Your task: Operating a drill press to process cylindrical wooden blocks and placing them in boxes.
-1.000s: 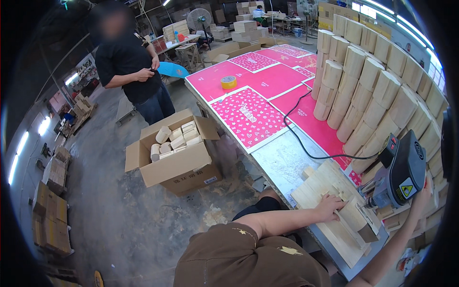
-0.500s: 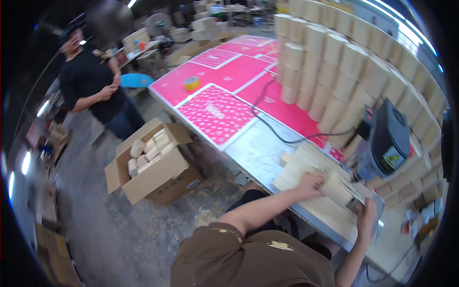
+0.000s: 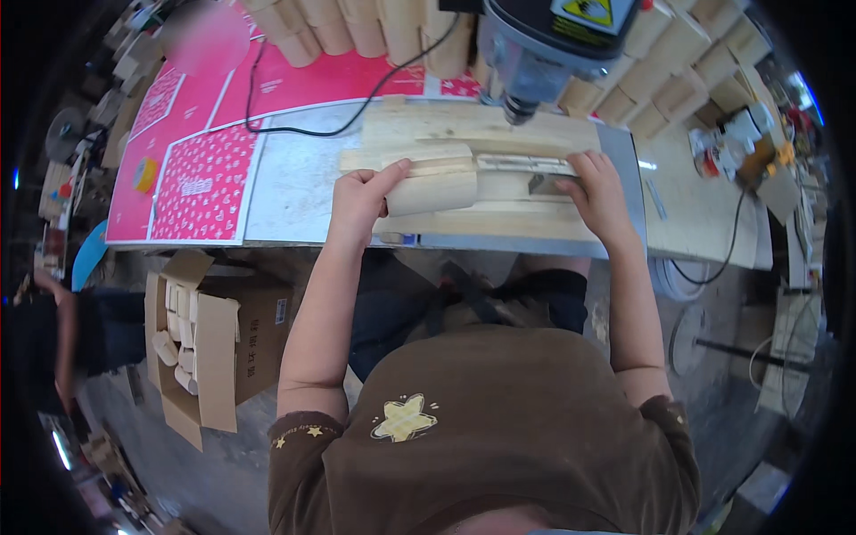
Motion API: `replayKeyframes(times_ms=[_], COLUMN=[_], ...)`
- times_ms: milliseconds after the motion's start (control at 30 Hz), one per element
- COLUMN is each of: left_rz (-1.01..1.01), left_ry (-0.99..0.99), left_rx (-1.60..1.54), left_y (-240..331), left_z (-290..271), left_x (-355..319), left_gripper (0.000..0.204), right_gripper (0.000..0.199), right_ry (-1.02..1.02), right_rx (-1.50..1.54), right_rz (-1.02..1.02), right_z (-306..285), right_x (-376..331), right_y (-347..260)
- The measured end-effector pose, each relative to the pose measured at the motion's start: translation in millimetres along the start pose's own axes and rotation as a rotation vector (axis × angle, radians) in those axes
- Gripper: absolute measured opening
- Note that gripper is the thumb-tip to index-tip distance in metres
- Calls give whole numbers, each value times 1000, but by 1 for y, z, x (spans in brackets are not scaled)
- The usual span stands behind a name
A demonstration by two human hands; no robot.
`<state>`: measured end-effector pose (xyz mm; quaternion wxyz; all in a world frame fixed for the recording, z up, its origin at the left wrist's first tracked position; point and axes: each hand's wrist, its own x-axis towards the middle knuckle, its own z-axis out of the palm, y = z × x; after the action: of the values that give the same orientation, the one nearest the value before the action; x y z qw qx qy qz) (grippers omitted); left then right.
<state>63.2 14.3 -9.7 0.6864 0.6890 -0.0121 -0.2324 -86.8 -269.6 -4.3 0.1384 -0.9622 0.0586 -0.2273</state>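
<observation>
My left hand [image 3: 361, 198] is closed round the left end of a pale wooden block [image 3: 435, 189], with the thumb on top. The block has a rounded near face and lies on a wooden board jig [image 3: 499, 218] on the bench. My right hand [image 3: 599, 198] pinches the right end of a long silvery metal strip [image 3: 524, 164], which runs along the jig from the block's right end. Beside its thumb sits a small grey metal plate [image 3: 546, 185]. A drill press head [image 3: 548, 53] overhangs the far side, its chuck [image 3: 520, 111] above the jig.
Stacked wooden cylinders [image 3: 401, 31] line the back. A black cable [image 3: 308, 134] crosses the pink printed sheet [image 3: 192, 192], where a yellow tape roll [image 3: 144, 174] lies. Left of my legs stands an open carton [image 3: 218, 357] of wooden blocks. Another person [image 3: 71, 339] is at far left.
My view has swung right and down over the bench, so the drill and jig are now central. Both hands remain at the jig. The other person has slid to the left rim.
</observation>
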Motion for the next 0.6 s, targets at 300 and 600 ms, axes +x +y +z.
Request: replayKeyframes(times_ms=[300, 600], left_rz=[-23, 856], left_ry=[-237, -44], left_rx=[71, 644], left_y=[-17, -53], left_z=[57, 55], left_x=[12, 8], left_gripper=[45, 62], right_gripper=[29, 37], right_ry=[5, 27], right_rx=[2, 8], right_rz=[-61, -34], right_z=[5, 9], right_x=[4, 15], right_y=[-13, -5])
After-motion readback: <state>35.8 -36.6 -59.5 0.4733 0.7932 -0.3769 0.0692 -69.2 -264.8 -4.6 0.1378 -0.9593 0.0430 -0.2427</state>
